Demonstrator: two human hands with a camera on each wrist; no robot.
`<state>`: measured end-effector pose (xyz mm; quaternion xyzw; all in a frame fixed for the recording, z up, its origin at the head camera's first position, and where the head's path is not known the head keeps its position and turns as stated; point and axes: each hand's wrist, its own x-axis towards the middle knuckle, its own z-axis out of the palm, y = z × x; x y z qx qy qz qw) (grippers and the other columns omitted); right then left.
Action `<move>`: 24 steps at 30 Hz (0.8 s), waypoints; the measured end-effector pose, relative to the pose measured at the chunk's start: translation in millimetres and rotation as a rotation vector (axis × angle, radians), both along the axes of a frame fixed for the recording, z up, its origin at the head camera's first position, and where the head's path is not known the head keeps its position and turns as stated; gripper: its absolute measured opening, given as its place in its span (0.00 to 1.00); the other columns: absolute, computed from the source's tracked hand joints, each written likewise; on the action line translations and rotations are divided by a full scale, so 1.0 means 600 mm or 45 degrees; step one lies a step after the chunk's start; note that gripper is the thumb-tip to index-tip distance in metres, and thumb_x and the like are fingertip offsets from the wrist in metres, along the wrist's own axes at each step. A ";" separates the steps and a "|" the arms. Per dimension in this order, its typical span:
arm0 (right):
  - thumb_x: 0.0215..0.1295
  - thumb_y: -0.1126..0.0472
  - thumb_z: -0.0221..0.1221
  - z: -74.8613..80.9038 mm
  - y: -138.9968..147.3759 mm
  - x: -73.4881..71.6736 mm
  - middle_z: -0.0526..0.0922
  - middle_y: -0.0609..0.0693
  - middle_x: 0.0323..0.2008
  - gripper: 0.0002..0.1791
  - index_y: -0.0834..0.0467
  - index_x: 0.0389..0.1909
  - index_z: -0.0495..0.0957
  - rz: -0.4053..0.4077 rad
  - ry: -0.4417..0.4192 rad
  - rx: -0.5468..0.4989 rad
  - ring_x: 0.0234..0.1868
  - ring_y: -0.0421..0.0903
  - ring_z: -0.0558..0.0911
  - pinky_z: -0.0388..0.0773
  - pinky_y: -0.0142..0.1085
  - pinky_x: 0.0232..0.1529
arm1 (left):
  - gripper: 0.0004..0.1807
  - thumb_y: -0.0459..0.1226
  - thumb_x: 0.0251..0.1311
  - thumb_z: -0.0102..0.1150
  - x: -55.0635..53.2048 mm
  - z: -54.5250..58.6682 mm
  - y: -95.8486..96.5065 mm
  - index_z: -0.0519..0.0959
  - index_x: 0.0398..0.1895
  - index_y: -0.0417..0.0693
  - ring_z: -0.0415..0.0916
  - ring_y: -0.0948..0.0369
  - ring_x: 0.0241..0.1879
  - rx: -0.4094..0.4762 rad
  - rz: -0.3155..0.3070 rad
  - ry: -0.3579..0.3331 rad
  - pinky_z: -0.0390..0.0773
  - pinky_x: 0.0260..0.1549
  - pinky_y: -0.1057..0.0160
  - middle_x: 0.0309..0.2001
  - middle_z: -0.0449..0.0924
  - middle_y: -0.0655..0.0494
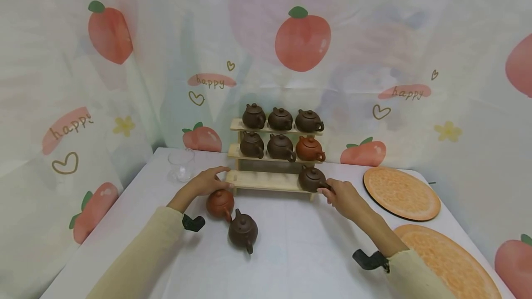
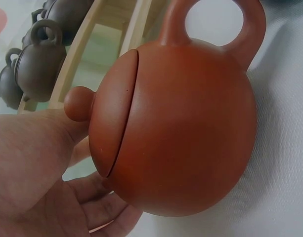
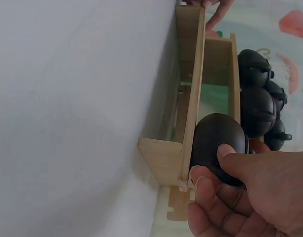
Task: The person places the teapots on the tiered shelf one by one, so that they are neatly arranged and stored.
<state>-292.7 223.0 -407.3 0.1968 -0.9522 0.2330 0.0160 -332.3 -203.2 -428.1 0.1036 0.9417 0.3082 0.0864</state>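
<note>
My right hand [image 1: 344, 198] pinches the handle of a dark brown teapot [image 1: 311, 179] at the right end of the lowest shelf of a three-tier wooden rack [image 1: 262, 180]. In the right wrist view, that teapot [image 3: 218, 136] is upright against the shelf, thumb and fingers on its handle side. My left hand [image 1: 206, 182] holds the left end of the same shelf between thumb and fingers. Just below it on the table stands a reddish-brown teapot [image 1: 220, 204], large in the left wrist view. Another dark brown teapot [image 1: 243, 230] stands nearer me, close beside it.
Several dark teapots [image 1: 254, 116] and a reddish one [image 1: 310, 149] fill the two upper shelves. A clear glass cup [image 1: 181, 164] stands at the back left. Two round orange-patterned mats [image 1: 401, 193] lie on the right. Patterned cloth [image 1: 357, 59] hangs behind the white table.
</note>
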 end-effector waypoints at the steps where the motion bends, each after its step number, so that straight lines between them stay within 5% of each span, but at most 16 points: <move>1: 0.78 0.59 0.60 0.000 0.000 0.000 0.83 0.53 0.25 0.11 0.65 0.41 0.79 -0.005 -0.002 0.000 0.26 0.44 0.74 0.71 0.34 0.28 | 0.38 0.51 0.67 0.69 -0.001 -0.001 0.000 0.71 0.76 0.47 0.81 0.49 0.51 -0.001 -0.007 0.003 0.79 0.51 0.48 0.53 0.84 0.40; 10: 0.77 0.55 0.63 0.000 0.001 0.001 0.83 0.52 0.24 0.14 0.65 0.42 0.80 -0.076 -0.044 0.013 0.25 0.44 0.75 0.71 0.36 0.27 | 0.37 0.51 0.68 0.68 -0.004 0.000 -0.003 0.71 0.77 0.48 0.81 0.49 0.51 -0.002 -0.007 -0.007 0.80 0.51 0.48 0.54 0.84 0.40; 19: 0.73 0.41 0.64 0.000 -0.006 0.025 0.81 0.51 0.23 0.26 0.64 0.34 0.82 -0.184 -0.399 0.246 0.28 0.46 0.78 0.74 0.38 0.32 | 0.37 0.50 0.68 0.68 -0.003 0.003 0.001 0.71 0.76 0.47 0.82 0.48 0.51 -0.003 -0.014 0.003 0.79 0.52 0.48 0.53 0.84 0.39; 24: 0.72 0.42 0.66 -0.006 -0.042 0.052 0.80 0.50 0.22 0.24 0.60 0.30 0.81 -0.113 -0.415 0.250 0.26 0.45 0.77 0.73 0.37 0.31 | 0.38 0.51 0.68 0.68 -0.002 0.003 0.001 0.71 0.76 0.47 0.82 0.49 0.51 -0.012 -0.007 -0.012 0.80 0.51 0.49 0.53 0.84 0.39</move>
